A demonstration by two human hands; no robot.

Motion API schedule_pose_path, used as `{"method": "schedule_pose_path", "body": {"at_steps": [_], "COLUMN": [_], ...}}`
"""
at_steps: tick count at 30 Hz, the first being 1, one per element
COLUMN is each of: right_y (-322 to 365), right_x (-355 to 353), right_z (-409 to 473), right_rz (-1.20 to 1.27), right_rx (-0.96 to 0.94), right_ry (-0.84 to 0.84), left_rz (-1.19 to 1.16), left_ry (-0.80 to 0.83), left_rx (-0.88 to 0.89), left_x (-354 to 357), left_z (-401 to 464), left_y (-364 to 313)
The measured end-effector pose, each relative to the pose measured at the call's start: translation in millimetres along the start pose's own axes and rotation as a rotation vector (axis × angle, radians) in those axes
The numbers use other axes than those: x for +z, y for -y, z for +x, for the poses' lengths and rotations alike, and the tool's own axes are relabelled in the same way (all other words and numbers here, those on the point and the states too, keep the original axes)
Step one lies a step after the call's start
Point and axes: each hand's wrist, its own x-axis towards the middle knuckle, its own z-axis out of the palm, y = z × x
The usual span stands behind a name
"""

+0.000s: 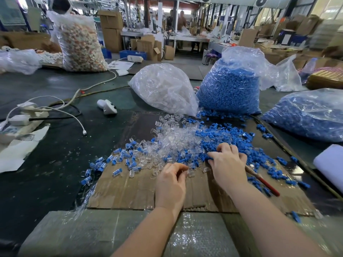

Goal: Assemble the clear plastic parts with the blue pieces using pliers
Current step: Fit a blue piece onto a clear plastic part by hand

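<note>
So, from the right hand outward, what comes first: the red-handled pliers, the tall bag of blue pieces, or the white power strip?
Measured from the right hand in the head view:
1. Red-handled pliers, just to its right on the cardboard.
2. Tall bag of blue pieces, behind the loose pile.
3. White power strip, far across on the left.

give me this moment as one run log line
left hand: pinching clear part | right hand: fingers curled in blue pieces, grip unclear | pliers: on cardboard, untouched
</note>
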Motion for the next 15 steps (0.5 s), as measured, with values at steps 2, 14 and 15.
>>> {"method": "schedule_pose_path", "body": {"at_steps": [2,14,15], "right_y": [6.3,9.8,10.0], "right_x": [3.0,6.4,7.4], "right_z": [2.3,7.0,6.7], "right_rz": [-0.031,-0.029,-0.011], "right_rx": [0.046,0.063,0.069], "right_ry": [0.047,0.040,0.016], "left_rz": [0.009,0.030,0.031], "left_ry": [-0.003,0.016,0.017], "left_rx": [0.011,0.016,0.016], "left_x": [-0.1,0.5,0.6], "left_z": [0.1,0.4,0.2], "left_y": [-0.3,0.8,0.8]}}
